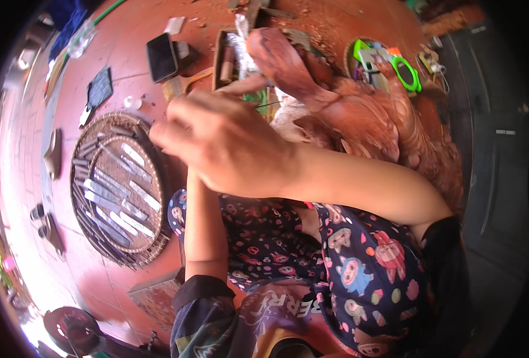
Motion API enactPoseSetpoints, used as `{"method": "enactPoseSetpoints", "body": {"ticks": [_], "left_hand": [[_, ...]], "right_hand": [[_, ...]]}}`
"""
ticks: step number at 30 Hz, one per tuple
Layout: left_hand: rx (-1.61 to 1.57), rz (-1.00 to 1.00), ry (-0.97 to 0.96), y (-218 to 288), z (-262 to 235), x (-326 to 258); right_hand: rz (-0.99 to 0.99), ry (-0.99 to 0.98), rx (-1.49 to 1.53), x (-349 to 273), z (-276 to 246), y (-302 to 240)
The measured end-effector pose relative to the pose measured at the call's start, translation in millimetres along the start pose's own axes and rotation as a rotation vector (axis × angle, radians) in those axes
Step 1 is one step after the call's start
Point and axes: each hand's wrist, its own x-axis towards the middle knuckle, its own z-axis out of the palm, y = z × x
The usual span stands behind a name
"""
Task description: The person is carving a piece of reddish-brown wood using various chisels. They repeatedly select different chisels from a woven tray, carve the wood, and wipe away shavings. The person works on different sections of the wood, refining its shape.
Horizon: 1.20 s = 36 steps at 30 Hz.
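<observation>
My right hand (pixel 217 140) crosses over my left wrist, its fingers curled and slightly blurred. What it grips, if anything, is hidden. Behind it my left hand (pixel 243 86) is mostly covered; what seems to be one of its fingers points right, toward the carving. A thin dark line (pixel 269 104) shows just right of the hands, too fine to name. The reddish carved wooden sculpture (pixel 360 113), with flowing curved forms, lies right of and beyond my hands. A whitish cloth-like piece (pixel 288 113) rests against its near left side.
Left of my arms, a round woven tray (pixel 76 203) holds many flat metal carving tools. Beyond are a black phone (pixel 162 58), a wooden box (pixel 218 53) and a basket (pixel 349 56) with a green-rimmed round item (pixel 406 74). Wood chips (pixel 330 21) litter the red tiled floor.
</observation>
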Motion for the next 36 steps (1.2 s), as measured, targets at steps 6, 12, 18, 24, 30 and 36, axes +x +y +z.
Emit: {"method": "enactPoseSetpoints", "body": {"ticks": [6, 12, 18, 24, 30, 36], "left_hand": [[0.316, -0.099, 0.150, 40, -46, -10], [0.741, -0.476, 0.518, 74, -112, -93], [0.917, -0.926, 0.769, 51, -207, -186], [1.055, -1.002, 0.695, -16, -325, -165], [1.017, -1.117, 0.664, -70, -366, -165], [1.299, -1.275, 0.670, -56, -349, -159]], "right_hand": [[0.088, -0.336, 0.025, 40, -100, 15], [0.103, -0.596, -0.022, 31, -136, 44], [0.048, -0.712, 0.052, 21, -122, 72], [0.071, -0.722, 0.112, 14, -116, 79], [0.094, -0.690, 0.108, 6, -122, 81], [0.098, -0.698, 0.102, 8, -123, 82]]}}
